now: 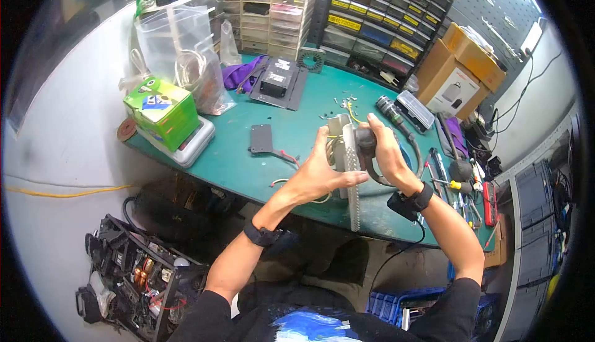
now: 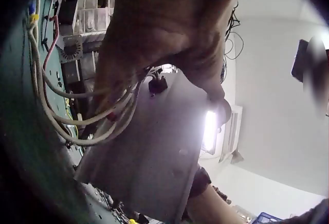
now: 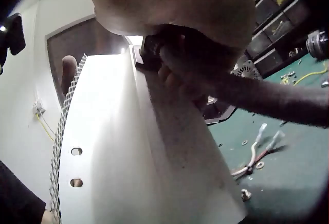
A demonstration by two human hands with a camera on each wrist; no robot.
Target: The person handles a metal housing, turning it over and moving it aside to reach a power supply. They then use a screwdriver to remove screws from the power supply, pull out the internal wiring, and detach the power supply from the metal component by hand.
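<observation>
Fingers: left hand (image 1: 319, 171) flat on metal panel (image 1: 354, 208) | right hand (image 1: 384, 150) grips black cable (image 3: 267, 98) | end hidden

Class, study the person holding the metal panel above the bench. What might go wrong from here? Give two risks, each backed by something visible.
1. The left hand holds the metal panel close to its perforated edge, and that jagged mesh might scrape the fingers.
2. The right hand grips a black cable at the panel's top while pale wires dangle below. A hard pull may strain them.
</observation>
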